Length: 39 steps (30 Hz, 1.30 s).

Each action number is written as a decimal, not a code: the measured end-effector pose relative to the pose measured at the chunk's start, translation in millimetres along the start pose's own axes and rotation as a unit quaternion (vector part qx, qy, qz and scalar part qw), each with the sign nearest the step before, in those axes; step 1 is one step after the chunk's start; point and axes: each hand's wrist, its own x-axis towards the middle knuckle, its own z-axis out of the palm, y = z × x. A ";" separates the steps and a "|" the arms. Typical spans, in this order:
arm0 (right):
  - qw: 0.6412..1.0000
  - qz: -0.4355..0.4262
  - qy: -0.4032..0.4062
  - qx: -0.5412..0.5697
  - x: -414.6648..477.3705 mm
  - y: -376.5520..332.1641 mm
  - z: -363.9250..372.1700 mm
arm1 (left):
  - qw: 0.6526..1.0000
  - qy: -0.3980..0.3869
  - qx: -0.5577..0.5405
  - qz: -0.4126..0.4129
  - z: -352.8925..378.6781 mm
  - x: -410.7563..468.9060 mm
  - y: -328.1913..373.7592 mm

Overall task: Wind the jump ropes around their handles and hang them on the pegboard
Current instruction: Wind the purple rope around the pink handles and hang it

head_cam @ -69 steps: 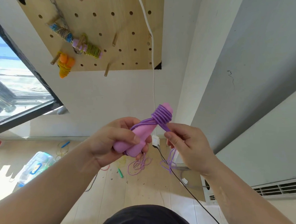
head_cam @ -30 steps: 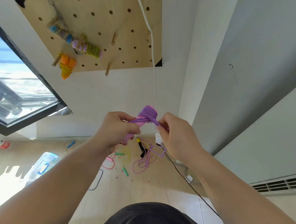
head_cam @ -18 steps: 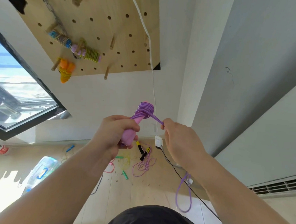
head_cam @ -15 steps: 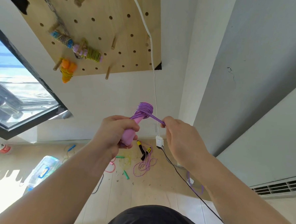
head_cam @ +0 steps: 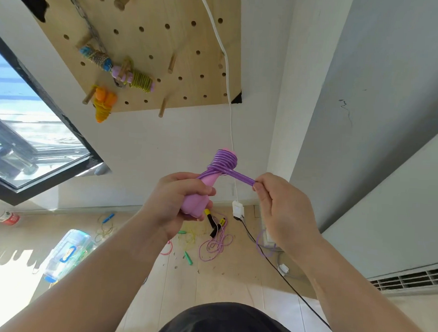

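Now: my left hand [head_cam: 175, 201] is curled tight round the fat lower end of the pink handles [head_cam: 194, 205], thumb across the front. The handles tilt, top end pointing up and to the right.

The purple rope [head_cam: 224, 162] sits in close turns round the upper end of the handles, and some strands run down under my left fingers. My right hand [head_cam: 281, 207] pinches a bunch of rope strands between thumb and forefinger, just right of the coil, with the other fingers folded in. The strands run straight and taut from coil to pinch. A slack loop of the same rope shows below my right wrist.

Position: the handles are held in the air in front of the wall, below the pegboard [head_cam: 155, 10] and apart from it. Three wound ropes hang on its pegs: a blue-and-tan bundle [head_cam: 96, 56], a pink-and-green bundle [head_cam: 136, 79] and an orange bundle [head_cam: 103, 104].

Writing: the bottle [head_cam: 4, 216] on the floor at far left has a red label, and the clear plastic box [head_cam: 66, 254] has a blue-and-yellow sticker. Both are too small to read.
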 end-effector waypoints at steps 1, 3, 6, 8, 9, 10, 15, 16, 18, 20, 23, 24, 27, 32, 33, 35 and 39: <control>1.000 -0.009 0.001 0.003 0.0 1.1 0.5 | 1.000 -0.020 -0.012 -0.005 0.8 -1.1 0.7; 0.999 -0.033 -0.022 0.018 -0.9 4.5 3.0 | 0.998 -0.061 -0.027 -0.022 2.9 -4.0 1.1; 0.995 -0.057 -0.062 0.049 -0.5 9.9 7.9 | 0.989 -0.133 -0.046 -0.038 1.3 -7.4 0.6; 0.991 -0.084 -0.088 0.053 0.0 8.8 7.1 | 0.977 -0.204 -0.045 -0.037 -3.1 -7.4 2.9; 0.988 -0.101 -0.104 0.055 -0.1 8.5 5.3 | 0.968 -0.247 -0.034 -0.038 -4.8 -7.7 4.5; 0.983 -0.119 -0.124 0.060 0.6 9.0 4.6 | 0.956 -0.291 -0.017 -0.044 -5.6 -8.3 6.6; 0.941 -0.195 -0.258 -0.100 25.5 21.2 -1.1 | 0.878 -0.400 0.255 -0.061 -1.9 -12.1 15.8; 0.932 -0.211 -0.268 -0.125 30.4 23.0 -2.2 | 0.858 -0.386 0.334 -0.050 -0.2 -12.3 15.3; 0.914 -0.228 -0.298 -0.154 38.1 22.3 -6.0 | 0.817 -0.333 0.470 -0.021 4.6 -11.7 11.4; 0.899 -0.247 -0.315 -0.179 41.5 13.5 -8.0 | 0.793 -0.273 0.544 -0.001 8.8 -7.9 4.5; 0.904 -0.189 -0.348 -0.165 40.2 -8.0 -9.5 | 0.793 -0.190 0.579 0.004 8.7 4.7 -5.4; 0.905 -0.172 -0.355 -0.158 37.9 -14.4 -8.4 | 0.783 -0.164 0.599 0.014 7.3 8.9 -8.2; 0.913 -0.137 -0.353 -0.152 25.5 -27.9 -4.7 | 0.794 -0.089 0.600 0.029 0.2 18.1 -12.1; 0.967 -0.139 -0.177 -0.122 -2.7 -18.6 13.5 | 0.920 0.013 0.392 0.014 -6.8 32.5 -7.5; 0.973 -0.153 -0.128 -0.118 -5.5 -13.3 16.4 | 0.933 0.024 0.358 0.014 -6.7 32.3 -7.0; 0.978 -0.169 -0.042 -0.115 -9.8 -3.6 18.5 | 0.961 0.039 0.274 0.005 -6.5 29.6 -5.7; 0.982 -0.174 0.058 -0.039 -17.2 12.6 16.5 | 0.994 -0.017 0.107 -0.029 -3.8 14.9 0.1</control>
